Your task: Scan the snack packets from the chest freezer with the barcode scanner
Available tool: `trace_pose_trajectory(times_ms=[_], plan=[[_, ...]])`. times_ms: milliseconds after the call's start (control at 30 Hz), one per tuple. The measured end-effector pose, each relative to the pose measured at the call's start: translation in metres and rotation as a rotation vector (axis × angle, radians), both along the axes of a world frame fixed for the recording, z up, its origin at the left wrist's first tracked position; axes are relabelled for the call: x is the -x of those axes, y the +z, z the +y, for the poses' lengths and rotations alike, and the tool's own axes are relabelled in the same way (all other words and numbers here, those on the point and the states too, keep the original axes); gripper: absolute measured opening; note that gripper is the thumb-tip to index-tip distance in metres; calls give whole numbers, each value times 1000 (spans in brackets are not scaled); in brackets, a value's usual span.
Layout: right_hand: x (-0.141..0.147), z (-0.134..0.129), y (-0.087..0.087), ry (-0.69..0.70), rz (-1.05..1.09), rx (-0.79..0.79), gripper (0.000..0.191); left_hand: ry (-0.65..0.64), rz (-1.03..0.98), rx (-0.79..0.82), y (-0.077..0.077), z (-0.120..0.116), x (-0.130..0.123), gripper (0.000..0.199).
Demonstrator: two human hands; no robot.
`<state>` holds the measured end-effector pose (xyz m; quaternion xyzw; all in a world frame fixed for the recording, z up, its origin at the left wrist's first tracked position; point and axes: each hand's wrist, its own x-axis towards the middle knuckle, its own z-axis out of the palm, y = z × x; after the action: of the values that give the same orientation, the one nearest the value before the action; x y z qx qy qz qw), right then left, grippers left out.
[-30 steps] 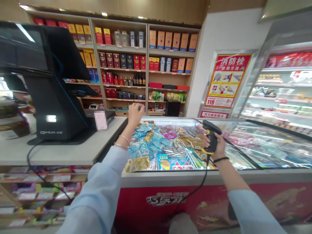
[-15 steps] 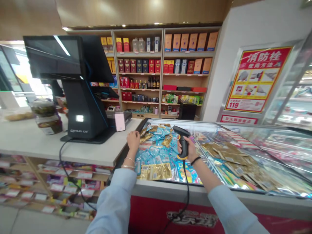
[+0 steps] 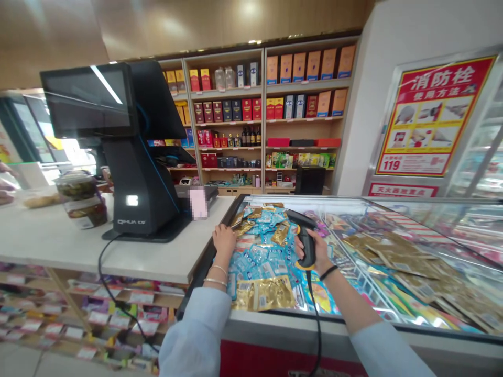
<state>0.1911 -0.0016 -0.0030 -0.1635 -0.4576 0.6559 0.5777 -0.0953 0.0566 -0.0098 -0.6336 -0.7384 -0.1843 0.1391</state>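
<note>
At the lower center were two hands, one left hand and one right hand, with one scanner, two bangles and one black band. One terminal and two jars stood at the left. Across the upper center were eight orange boxes, six above two, two clear bottles, and three flat boxes. One red poster with six pictures hung at the upper right.
</note>
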Motion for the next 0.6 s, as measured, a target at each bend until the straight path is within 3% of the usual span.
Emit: trace_pose_trajectory(times_ms=[367, 500, 600], plan=[[1, 2, -3, -17, 0, 21, 26, 57, -70, 93, 1, 4, -4, 62], [2, 5, -5, -15, -28, 47, 28, 41, -141, 88, 4, 3, -6, 54], [2, 5, -5, -22, -37, 48, 30, -57, -229, 73, 6, 3, -5, 41]])
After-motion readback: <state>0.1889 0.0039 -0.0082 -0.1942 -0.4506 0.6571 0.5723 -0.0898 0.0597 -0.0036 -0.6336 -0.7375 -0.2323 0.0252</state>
